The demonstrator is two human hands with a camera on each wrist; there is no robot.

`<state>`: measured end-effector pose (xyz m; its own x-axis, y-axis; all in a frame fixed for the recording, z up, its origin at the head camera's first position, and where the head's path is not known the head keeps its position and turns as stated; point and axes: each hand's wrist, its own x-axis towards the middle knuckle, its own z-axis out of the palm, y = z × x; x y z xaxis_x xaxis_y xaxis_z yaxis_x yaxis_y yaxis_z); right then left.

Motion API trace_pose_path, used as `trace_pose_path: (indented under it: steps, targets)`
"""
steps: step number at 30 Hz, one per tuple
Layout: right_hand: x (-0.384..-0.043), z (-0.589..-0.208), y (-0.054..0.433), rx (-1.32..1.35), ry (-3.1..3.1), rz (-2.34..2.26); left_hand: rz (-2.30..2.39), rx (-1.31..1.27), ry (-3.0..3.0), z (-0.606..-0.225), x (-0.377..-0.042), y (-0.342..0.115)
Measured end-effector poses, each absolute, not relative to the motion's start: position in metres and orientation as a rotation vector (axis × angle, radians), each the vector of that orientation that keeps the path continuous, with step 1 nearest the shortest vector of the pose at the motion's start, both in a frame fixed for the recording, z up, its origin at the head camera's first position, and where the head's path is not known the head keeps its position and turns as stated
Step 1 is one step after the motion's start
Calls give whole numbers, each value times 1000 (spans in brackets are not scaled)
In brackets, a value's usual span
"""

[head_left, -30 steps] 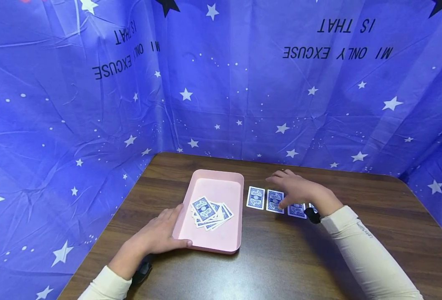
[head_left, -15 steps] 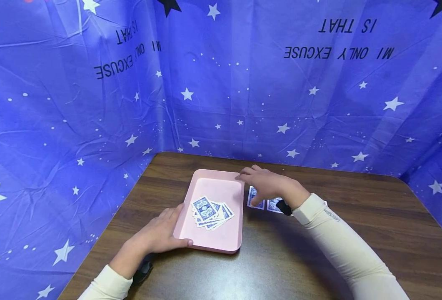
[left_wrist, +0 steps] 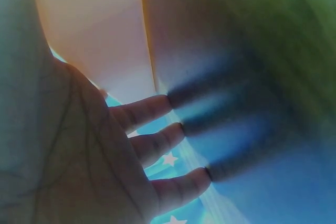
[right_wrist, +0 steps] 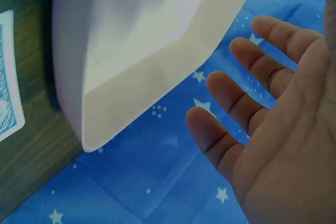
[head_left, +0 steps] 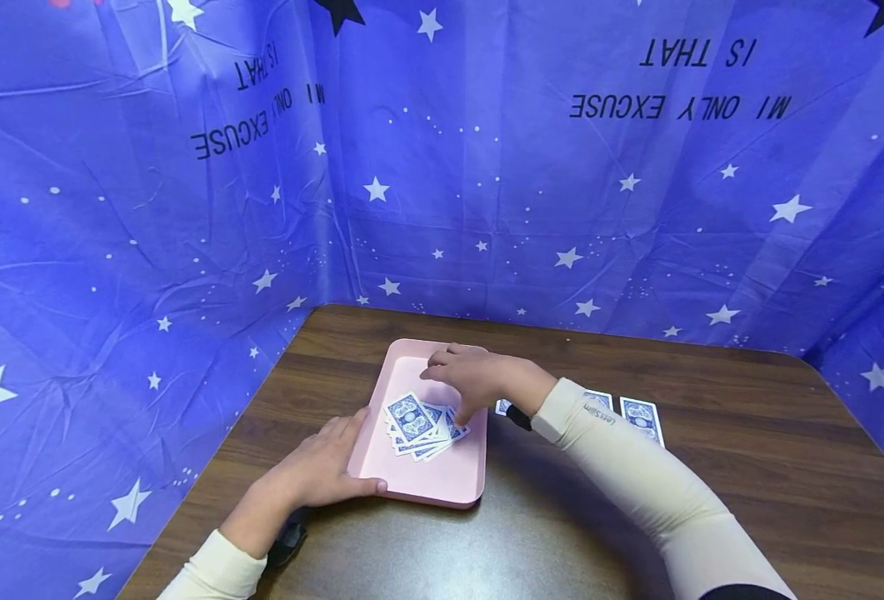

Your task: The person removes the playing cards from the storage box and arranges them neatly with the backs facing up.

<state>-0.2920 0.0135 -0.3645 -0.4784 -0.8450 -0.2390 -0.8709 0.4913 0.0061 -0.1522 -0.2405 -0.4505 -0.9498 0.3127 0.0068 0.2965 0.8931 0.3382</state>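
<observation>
On the brown wooden desk [head_left: 516, 525], left of its middle, lies a pink tray [head_left: 442, 490] with raised walls. Inside it, toward the left and the near half, rests a loose pile of playing cards [head_left: 412, 418], fanned unevenly, with the blue patterned back of the top card upward. The left hand [head_left: 317, 465] is at the left side of the tray; its fingers are extended along the wall and touch it, without grasping, while the thumb lies at the near left corner. The right hand [head_left: 475, 377] hangs above the right part of the tray, over its right wall. Its fingers are released, spread and slightly bent, and the thumb points down beside the pile; whether this thumb touches a card, I cannot tell. To the right of the tray, other cards lie on the desk: the rightmost card [head_left: 640, 417] shows its blue back, and the rest are partly hidden behind the right sleeve [head_left: 629, 467], which is cream-coloured. Behind the desk hangs a blue cloth [head_left: 561, 208] with white stars and black lettering, which appears upside down.
</observation>
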Motion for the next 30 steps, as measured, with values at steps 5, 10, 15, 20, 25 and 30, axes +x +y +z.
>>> trace_pose_path:
  steps: [5, 10, 15, 20, 25, 30]
  targets:
    - [-293, -370, -1, -1508, 2519, 260, 534, 472, 3003, -451, -151, -241]
    - [-298, -377, -12, -1511, 2461, 213, 543, 471, 2998, -451, -151, -241]
    - [-303, -384, -21, -1477, 2434, 180, 530, 474, 3003, -450, -152, -241]
    - [-307, -393, -29, -1446, 2424, 202, 518, 475, 2999, -449, -152, -241]
    - [-307, -399, -35, -1434, 2432, 254, 529, 476, 2990, -448, -152, -240]
    - [-302, -397, -40, -1414, 2418, 273, 516, 461, 2998, -449, -153, -241]
